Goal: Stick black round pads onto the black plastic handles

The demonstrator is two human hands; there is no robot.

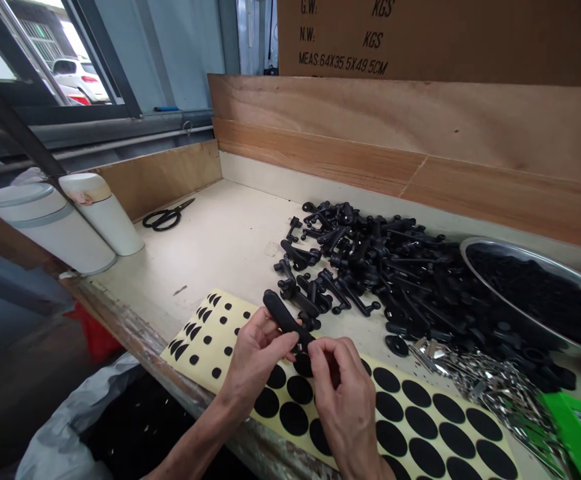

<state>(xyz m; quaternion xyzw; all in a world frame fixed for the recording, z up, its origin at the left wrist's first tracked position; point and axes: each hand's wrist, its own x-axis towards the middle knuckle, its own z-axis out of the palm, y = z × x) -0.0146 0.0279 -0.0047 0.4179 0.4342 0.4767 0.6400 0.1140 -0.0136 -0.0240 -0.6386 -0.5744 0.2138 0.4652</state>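
My left hand [260, 350] is closed around a black plastic part [281, 313], long with a rounded end, tilted up and away to the left. The fingers of my right hand [343, 380] pinch at its near end; whether they also hold something small is hidden. Under both hands lies a yellowish backing sheet [198, 377] with black round stickers [294, 417], small dots at its left and large discs to the right. Just beyond my hands a big heap of black plastic parts [370, 257] spreads over the table.
A metal bowl [535, 250] of black pieces stands at the right. Before it lie small metal pieces [490, 380] and a green tray [578, 427]. Black scissors [165, 217] and two white bottles [103, 213] are at the left. Below the edge is a lined bin [65, 427].
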